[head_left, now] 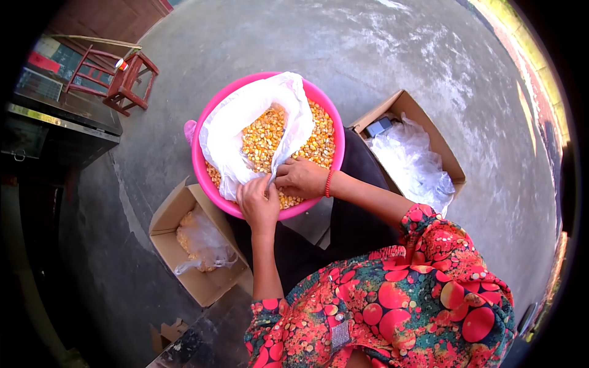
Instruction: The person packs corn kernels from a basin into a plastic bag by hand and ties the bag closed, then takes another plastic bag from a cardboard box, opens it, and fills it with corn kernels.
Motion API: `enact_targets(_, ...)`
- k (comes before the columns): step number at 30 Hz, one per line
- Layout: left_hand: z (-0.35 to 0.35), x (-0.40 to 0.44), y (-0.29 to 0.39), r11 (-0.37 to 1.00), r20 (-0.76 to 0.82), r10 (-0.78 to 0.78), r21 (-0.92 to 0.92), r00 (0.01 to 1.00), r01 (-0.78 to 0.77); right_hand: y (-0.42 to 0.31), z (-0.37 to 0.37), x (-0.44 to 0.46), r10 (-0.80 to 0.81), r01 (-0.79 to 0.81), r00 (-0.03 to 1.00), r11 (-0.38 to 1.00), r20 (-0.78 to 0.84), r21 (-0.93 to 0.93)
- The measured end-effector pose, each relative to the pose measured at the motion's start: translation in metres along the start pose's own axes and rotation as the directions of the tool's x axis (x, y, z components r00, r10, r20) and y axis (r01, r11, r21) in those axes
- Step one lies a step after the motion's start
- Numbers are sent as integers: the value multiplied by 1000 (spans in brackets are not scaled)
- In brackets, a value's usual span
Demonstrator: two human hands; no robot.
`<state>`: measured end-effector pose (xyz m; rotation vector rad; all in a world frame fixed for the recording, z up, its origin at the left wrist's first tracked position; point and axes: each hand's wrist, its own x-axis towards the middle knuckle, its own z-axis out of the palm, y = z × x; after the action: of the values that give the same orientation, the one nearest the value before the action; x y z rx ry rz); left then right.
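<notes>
A white plastic bag [224, 129] with its mouth wide apart lies in a pink basin [199, 161]. Yellow corn kernels [262, 140] fill the bag's inside, and more kernels surround it in the basin. My left hand [257, 199] pinches the near edge of the bag's mouth. Right beside it, my right hand [300, 178], below a red bracelet, has its fingers closed on the same rim. Both hands are over the near part of the basin, almost touching. The fingertips are partly hidden by the bag's folds.
Left of my legs stands a cardboard box [169, 230] holding a clear bag of kernels [205, 245]. Another cardboard box [438, 132], at right, holds clear plastic bags [411, 159] and a small dark device [378, 127]. A red wooden stool [126, 83] stands far left by a dark cabinet [58, 132].
</notes>
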<state>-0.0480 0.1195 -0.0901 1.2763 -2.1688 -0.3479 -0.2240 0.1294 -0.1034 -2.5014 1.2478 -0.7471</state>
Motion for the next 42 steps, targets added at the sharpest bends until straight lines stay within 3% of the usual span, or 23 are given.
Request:
enact_targets(3, -1, 0, 0, 1000, 13, -7, -9, 1000, 7, -1, 2, 0, 5, -5, 1000, 1000, 26, -5)
enact_targets(5, -1, 0, 0, 1000, 15, -3, -11, 1000, 4, 1, 5, 0, 54, -64, 992, 994, 114, 84)
enact_targets(8, -1, 0, 0, 1000, 13, 3, -14, 1000, -3, 3, 8, 1, 130, -146, 969, 987, 209, 63)
enact_targets(15, -1, 0, 0, 999, 23, -22, -36, 999, 23, -3, -9, 9, 221, -230, 952, 973, 211, 17)
enact_targets(20, -1, 0, 1, 1000, -5, 2, -21, 1000, -2, 4, -20, 12, 200, -230, 970, 940, 140, 253)
enact_targets(25, -3, 1, 3, 1000, -2, -3, -18, 1000, 3, 3, -49, 31, 163, -223, 970, 888, 178, 402)
enact_targets(27, -3, 1, 3, 999, 5, -3, -51, 1000, 4, 0, -61, 46, 229, -210, 973, 786, 41, 581)
enact_targets(32, -2, 0, 1, 999, 7, -14, -52, 1000, 14, 13, -67, 94, 371, -227, 916, 790, -150, 570)
enact_targets(35, -2, 0, 1, 999, 1, -17, -50, 1000, 17, 24, -52, 97, 297, -199, 937, 885, -183, 420)
enact_targets(37, -2, 1, 1, 999, -3, -21, -49, 1000, 21, 28, -41, 89, 82, -14, 935, 981, -345, 196)
enact_targets(39, -1, 0, 1, 998, 5, -23, -57, 1000, 23, 14, -51, 75, 73, 9, 953, 963, -295, 268)
enact_targets(41, -1, -1, 0, 999, 18, -35, -40, 999, 36, -2, -60, 54, 107, -122, 993, 893, 58, 433)
enact_targets(42, -1, -1, -1, 999, 29, -43, -21, 999, 44, -3, -56, 44, 86, -127, 989, 920, 124, 372)
